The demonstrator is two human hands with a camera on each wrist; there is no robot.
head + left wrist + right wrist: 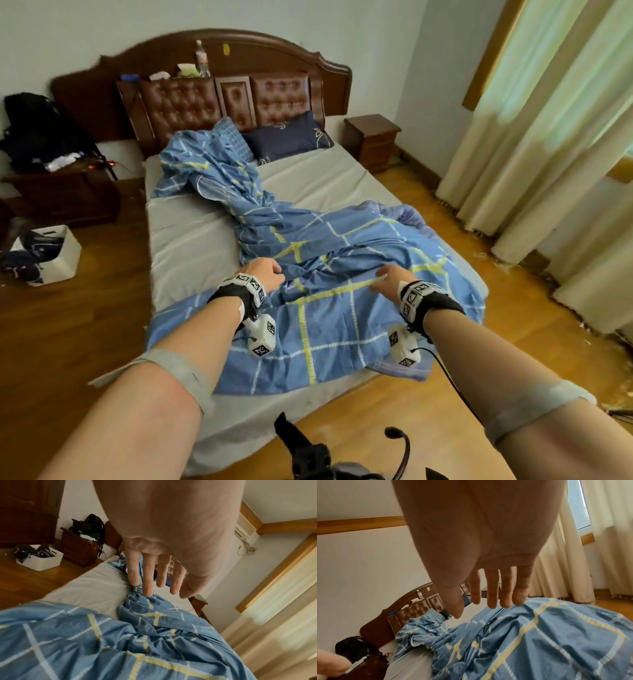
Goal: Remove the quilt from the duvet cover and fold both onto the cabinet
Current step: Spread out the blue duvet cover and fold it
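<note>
Each bare forearm wears a black wrist strap (233,294) with white marker-printed blocks (263,337), a black cable (445,373), and grey elbow bands (178,373).

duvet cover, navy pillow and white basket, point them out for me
duvet cover (329,308), head view, on the flat blue checked part near the bed's foot
navy pillow (287,138), head view, middle of its face
white basket (66,255), head view, its right side wall

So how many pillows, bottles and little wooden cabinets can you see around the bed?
Pillows: 2, a checked blue pillow and a dark blue pillow
Bottles: 1, a clear bottle on the headboard
Little wooden cabinets: 2, the left bedside cabinet and the right bedside cabinet
Total: 5
</note>
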